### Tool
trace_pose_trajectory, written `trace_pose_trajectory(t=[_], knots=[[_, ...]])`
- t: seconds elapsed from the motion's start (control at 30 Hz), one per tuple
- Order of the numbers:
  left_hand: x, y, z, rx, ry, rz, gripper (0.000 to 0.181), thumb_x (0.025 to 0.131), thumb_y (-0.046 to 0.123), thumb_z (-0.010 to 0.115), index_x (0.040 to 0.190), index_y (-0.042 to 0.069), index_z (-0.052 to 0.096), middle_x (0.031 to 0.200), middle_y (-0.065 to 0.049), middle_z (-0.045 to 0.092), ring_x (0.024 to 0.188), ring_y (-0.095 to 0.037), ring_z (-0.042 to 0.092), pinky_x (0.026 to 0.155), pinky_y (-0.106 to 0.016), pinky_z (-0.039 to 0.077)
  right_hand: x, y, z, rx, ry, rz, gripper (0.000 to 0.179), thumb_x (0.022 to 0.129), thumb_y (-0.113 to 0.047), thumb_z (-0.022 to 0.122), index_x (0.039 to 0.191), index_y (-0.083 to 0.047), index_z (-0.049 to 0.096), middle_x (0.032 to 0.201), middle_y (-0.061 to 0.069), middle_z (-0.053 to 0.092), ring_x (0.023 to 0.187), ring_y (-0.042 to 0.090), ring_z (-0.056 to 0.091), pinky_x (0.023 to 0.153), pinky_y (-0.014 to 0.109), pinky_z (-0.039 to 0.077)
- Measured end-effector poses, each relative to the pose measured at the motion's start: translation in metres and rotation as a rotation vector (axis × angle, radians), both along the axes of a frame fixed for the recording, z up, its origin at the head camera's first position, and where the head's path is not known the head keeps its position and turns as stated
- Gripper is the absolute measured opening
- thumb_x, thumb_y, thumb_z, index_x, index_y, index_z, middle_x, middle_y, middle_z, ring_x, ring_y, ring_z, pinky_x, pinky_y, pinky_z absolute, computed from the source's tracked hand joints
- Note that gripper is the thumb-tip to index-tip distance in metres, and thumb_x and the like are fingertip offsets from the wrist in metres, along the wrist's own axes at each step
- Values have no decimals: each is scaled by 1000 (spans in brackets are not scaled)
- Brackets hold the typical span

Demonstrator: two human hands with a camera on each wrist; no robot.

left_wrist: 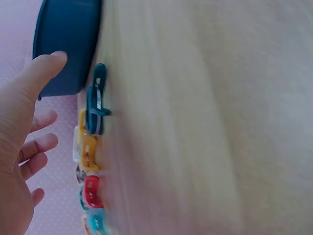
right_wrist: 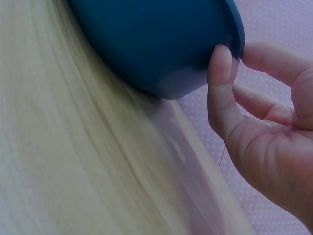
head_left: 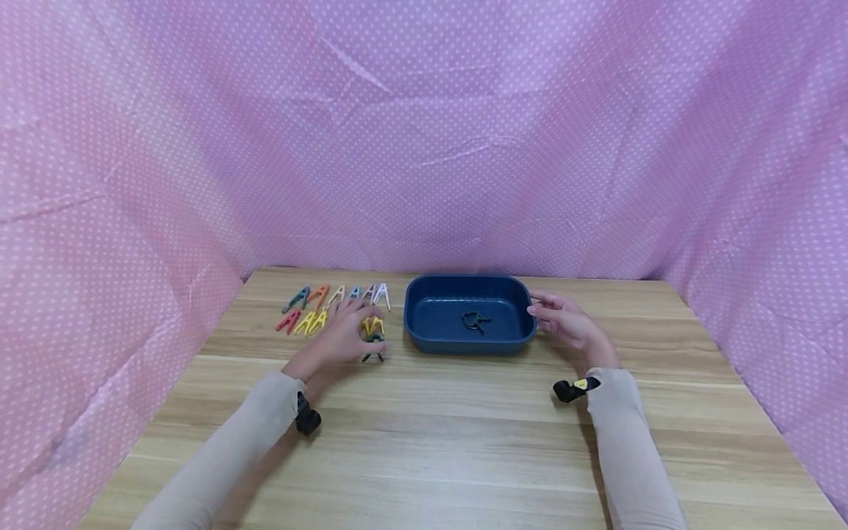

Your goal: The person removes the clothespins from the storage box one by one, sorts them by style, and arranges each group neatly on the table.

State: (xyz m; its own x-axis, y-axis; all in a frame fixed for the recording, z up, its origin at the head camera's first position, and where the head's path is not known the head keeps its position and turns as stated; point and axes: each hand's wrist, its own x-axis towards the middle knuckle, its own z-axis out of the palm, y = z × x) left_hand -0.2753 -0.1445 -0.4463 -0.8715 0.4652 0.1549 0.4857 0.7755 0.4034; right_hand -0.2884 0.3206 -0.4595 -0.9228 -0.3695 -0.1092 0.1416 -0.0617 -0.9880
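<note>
My left hand (head_left: 344,331) hovers over a group of small plastic clips, thumb and fingers spread apart with nothing between them. Nearest its thumb lies a dark green clip (left_wrist: 97,100) on the table, and a yellow-orange clip (left_wrist: 88,152) sits just behind that one. A dark blue rectangular basin (head_left: 470,346) stands to the right of the clips. Inside it lies a dark green clip (head_left: 474,320). My right hand (head_left: 563,320) holds the basin by its right end, thumb and fingertips at the rim.
Other clips lie in two rough rows, among them a red clip (head_left: 288,321), an orange clip (head_left: 319,296) and a white clip (head_left: 382,295). The wooden table (head_left: 450,442) ends against a pink dotted cloth (head_left: 450,184) behind and at the sides.
</note>
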Motion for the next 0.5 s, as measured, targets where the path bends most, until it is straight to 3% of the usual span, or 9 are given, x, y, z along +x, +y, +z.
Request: trace_pose_trajectory(t=[0.17, 0.27, 0.5], knots=[[-6, 7, 8, 28, 83, -2, 48, 87, 33, 79, 129, 13, 65, 131, -11, 62, 117, -32, 49, 105, -60, 32, 0, 1, -2, -20, 8, 5, 62, 104, 0, 51, 153, 18, 18, 103, -3, 69, 91, 4, 67, 81, 20, 56], [-9, 14, 13, 18, 136, -3, 50, 88, 33, 78, 132, 14, 64, 135, -11, 62, 121, -32, 50, 104, -57, 36, 0, 0, -2, -27, 15, 8, 62, 104, 1, 51, 153, 18, 18, 102, -3, 70, 91, 4, 68, 81, 20, 57], [-15, 38, 25, 45, 135, -39, 51, 91, 34, 75, 136, 13, 62, 131, -11, 62, 119, -31, 49, 101, -53, 36, -1, 0, -1, -20, 9, 9, 62, 104, 0, 51, 154, 17, 18, 102, -4, 71, 91, 3, 67, 80, 20, 56]])
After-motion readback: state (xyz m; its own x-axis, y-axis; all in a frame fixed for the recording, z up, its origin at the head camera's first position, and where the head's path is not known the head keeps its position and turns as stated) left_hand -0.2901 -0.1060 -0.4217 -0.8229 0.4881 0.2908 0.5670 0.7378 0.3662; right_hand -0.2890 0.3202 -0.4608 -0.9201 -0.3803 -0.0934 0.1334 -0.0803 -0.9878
